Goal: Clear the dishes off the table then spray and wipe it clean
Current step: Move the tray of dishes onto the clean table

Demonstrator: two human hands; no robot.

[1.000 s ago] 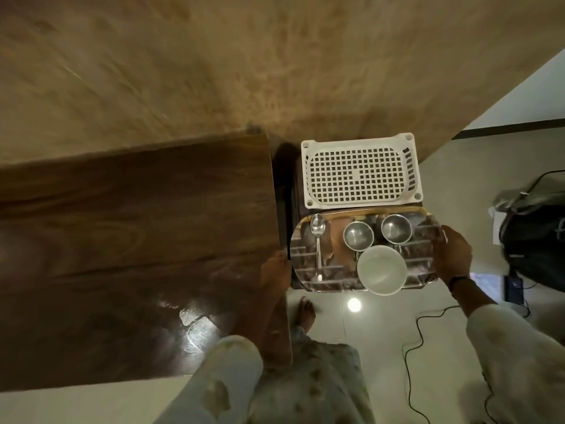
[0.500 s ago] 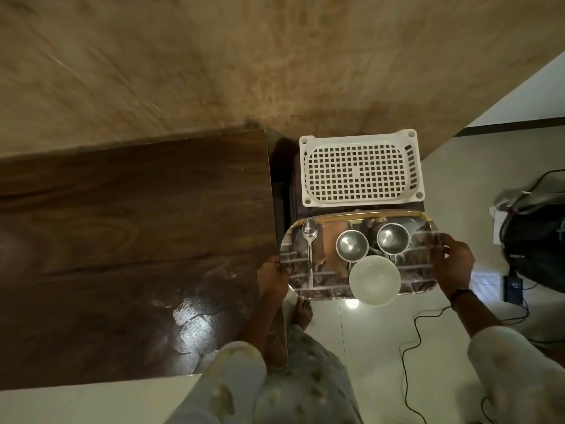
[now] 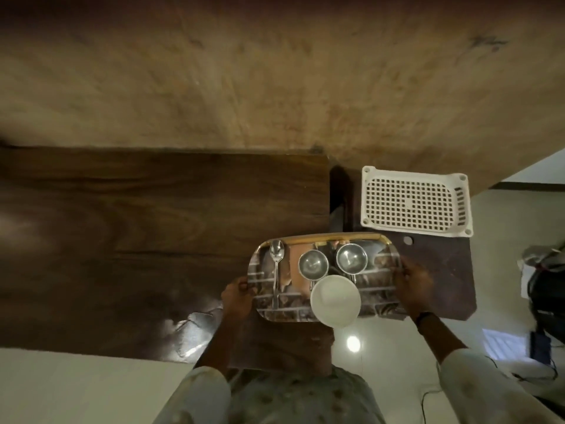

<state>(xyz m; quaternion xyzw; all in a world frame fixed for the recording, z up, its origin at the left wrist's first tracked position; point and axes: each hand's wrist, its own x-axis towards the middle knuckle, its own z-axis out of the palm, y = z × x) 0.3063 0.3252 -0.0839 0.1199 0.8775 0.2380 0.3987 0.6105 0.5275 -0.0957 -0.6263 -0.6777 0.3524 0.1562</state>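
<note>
Two hands are clamped on the short ends of the tray (image 3: 379, 286): left hand (image 3: 237, 298) at nine o'clock, right hand (image 3: 412, 284) at three. Its long axis is held crosswise, half over the tabletop (image 3: 137, 240), half over the side stand (image 3: 443, 270).

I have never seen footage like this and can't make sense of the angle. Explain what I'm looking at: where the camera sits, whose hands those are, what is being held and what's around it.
There is no machine here. The single picture comes from a wide-angle camera worn on a person's head, looking down. The left hand and right hand grip the two ends of a patterned tray. On it lie a spoon, two small steel bowls and a white bowl. To the left is the dark wooden table. Beyond the tray, a white perforated basket sits on a smaller brown stand.
</note>
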